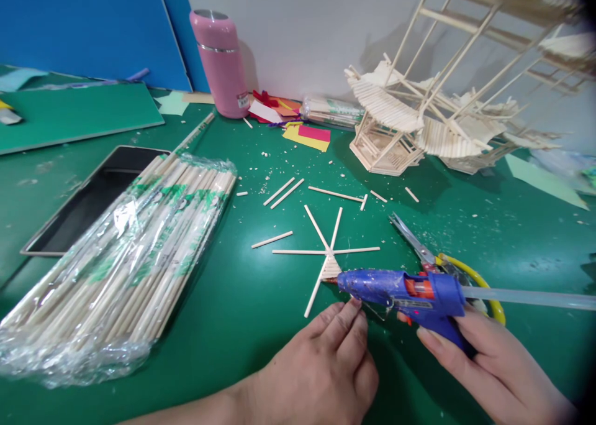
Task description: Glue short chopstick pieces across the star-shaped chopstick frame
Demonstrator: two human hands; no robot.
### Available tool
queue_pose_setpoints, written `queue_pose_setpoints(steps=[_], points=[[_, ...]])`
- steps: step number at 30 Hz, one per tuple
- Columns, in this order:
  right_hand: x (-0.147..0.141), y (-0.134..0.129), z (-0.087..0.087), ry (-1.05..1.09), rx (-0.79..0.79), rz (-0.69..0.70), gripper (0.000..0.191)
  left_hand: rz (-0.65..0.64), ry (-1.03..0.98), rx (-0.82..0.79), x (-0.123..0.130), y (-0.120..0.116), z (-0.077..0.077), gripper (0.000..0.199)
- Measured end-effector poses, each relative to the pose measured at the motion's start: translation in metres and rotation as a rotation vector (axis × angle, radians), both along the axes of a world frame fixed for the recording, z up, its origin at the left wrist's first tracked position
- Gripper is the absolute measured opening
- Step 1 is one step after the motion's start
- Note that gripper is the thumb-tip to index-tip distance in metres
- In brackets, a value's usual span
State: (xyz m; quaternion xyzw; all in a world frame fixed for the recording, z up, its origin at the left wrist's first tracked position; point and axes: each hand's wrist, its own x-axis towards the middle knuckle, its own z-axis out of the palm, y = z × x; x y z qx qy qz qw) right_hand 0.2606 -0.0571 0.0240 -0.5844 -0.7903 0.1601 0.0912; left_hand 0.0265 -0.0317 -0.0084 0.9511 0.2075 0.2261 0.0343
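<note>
My right hand (493,356) is wrapped around the handle of a blue hot glue gun (395,286) with a clear glue stick in its back. The gun's nozzle touches the small ribbed wedge (331,268) of short stick pieces, set between two spokes of a wooden-stick star (305,251). The star lies flat on the green tabletop. My left hand (326,360) rests just below it, fingers bunched together with the tips under the gun's front. Whatever those fingertips pinch is hidden, as is the star's lower-right part.
Scissors (416,242) with yellow handles lie behind the gun. Cut sticks (272,239) are scattered around the star. To the left, a bagged bundle of sticks (139,251) overlaps a dark tablet-like slab (93,195). A pink flask (221,64) and stick-built pavilion models (386,114) stand behind.
</note>
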Motion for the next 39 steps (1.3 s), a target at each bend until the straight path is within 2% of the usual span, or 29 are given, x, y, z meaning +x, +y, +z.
queue_pose_setpoints(steps=[12,20,30,39], points=[[0.005,-0.001,0.000,-0.091,0.053,0.025,0.041,-0.012,0.007,0.016,0.001,0.004,0.001,0.019],[0.010,-0.006,-0.002,-0.093,0.075,0.019,0.044,-0.031,0.034,-0.007,-0.001,0.004,0.006,0.020],[0.017,-0.007,-0.006,-0.079,0.093,0.014,0.044,-0.033,0.035,-0.005,-0.001,0.005,0.005,0.020],[0.012,-0.007,-0.005,-0.037,0.031,-0.024,0.042,-0.042,0.048,-0.011,-0.001,0.004,0.004,0.021]])
